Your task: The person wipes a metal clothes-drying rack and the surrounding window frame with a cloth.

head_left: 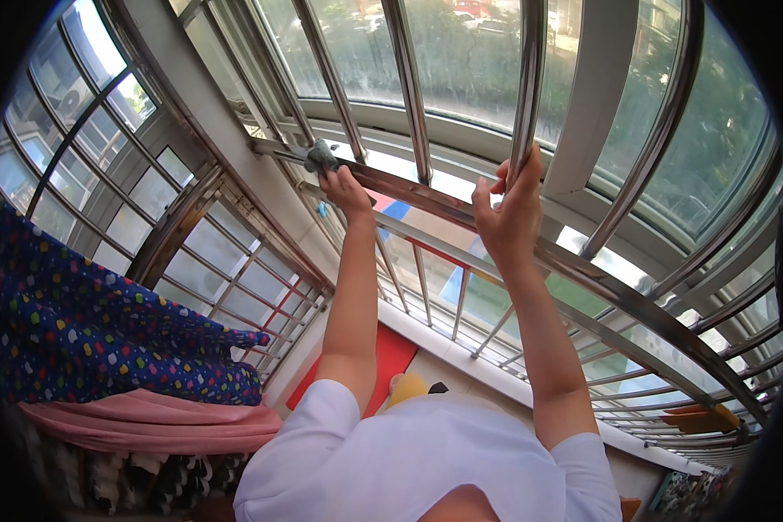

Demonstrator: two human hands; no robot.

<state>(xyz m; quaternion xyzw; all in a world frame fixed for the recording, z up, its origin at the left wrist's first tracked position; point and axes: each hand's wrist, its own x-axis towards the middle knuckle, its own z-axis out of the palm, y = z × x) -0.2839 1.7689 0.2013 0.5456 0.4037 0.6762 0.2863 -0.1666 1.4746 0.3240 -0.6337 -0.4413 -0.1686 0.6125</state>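
Two bare hands up on a stainless window grille, that's basically the whole scene. Left hand [344,187] has its fingers bunched together on one small grey cloth [321,156], pressing it against the horizontal rail [426,202] near the rail's left end, just beside where it meets the window frame. That rail is the long one here: its long axis runs from upper left down to lower right, bending with the lens toward the right edge. The cloth sits wadded on top of the rail, with no clear direction of its own.

Right hand [509,209] is wrapped tight around one upright bar [528,83], gripping it right where the bar meets the rail, thumb on the left side. The bar runs nearly straight up and down, tilted a bit at the top.

Counting the shiny uprights above the rail, I get roughly five, but the ones far right blur together, so I'm not sure.

Lower down there's a red mat [390,358] on the floor under the window. Off to the left hangs a dark blue dotted fabric [78,331] with a pink fabric [148,422] folded below it. Person's wearing a white shirt [426,461].
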